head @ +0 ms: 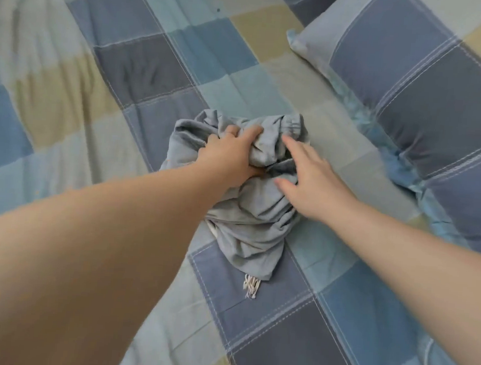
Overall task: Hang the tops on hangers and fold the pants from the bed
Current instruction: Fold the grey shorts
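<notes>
Your left arm (85, 242) stretches over the bed (128, 58), the left hand (230, 155) with fingers clamped on a crumpled grey garment (250, 226). Your right hand (317, 182) rests on it, fingers spread apart.

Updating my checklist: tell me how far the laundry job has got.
Done: nothing in view is hung or folded. In hand: the left hand grips the crumpled grey garment on the bed; the right hand lies open on it. Left: spreading it, then folding or hanging.

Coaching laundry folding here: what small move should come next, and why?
Probably lift and shake it out: the grey garment lies bunched on the bed cover, the left hand grips a fold, and the right hand is open over it.
</notes>
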